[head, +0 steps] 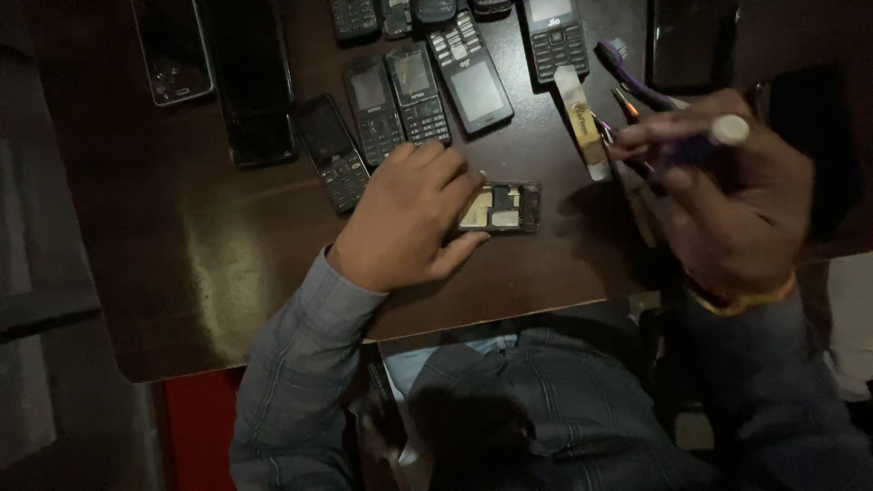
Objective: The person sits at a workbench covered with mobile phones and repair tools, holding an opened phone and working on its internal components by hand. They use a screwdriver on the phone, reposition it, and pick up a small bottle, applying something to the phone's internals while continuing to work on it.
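My left hand (405,218) rests on the dark wooden table (200,264) and grips an opened keypad phone (502,207) lying face down, its back cover off and its insides showing. My right hand (727,191) hovers to the right, above the table's edge, closed around a purple-handled tool (696,141) with a white round end; the tool's tip is hidden behind my fingers.
Several keypad phones (418,91) lie in rows at the table's far side. Two dark smartphones (245,82) lie at the far left, another dark slab (691,41) at the far right. A purple toothbrush (627,73) and a pale flat stick (582,123) lie near my right hand.
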Motion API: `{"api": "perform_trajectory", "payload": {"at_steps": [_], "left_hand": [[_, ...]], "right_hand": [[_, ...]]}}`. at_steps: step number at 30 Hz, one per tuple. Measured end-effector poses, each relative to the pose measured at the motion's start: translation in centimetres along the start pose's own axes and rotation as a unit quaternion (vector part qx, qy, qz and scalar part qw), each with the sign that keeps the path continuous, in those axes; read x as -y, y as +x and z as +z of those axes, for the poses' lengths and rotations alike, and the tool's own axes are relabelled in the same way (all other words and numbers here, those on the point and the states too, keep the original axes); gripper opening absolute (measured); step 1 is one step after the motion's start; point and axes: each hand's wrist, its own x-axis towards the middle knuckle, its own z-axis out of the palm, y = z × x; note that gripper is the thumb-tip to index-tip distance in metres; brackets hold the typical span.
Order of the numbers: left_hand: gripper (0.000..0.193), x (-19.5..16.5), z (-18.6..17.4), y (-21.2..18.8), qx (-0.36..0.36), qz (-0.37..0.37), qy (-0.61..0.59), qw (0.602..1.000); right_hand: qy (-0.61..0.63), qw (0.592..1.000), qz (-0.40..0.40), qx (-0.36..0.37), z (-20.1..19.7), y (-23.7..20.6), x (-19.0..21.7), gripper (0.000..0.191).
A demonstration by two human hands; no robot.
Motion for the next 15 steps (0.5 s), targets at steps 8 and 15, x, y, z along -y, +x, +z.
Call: {"api": "perform_trajectory", "payload": {"at_steps": [8,15], "left_hand": [[0.056,0.2,0.2,-0.4,0.006,0.002,0.010,1.000],[0.056,0.5,0.3,-0.9,0.019,-0.003,0.009,1.000]], "right_hand": [[-0.182,0.978,0.001,-0.101,2.1,-5.5,-0.3,0.025],[-0.226,0.960,-0.142,-0.080,4.2,-4.6,-4.0,0.046]]}}
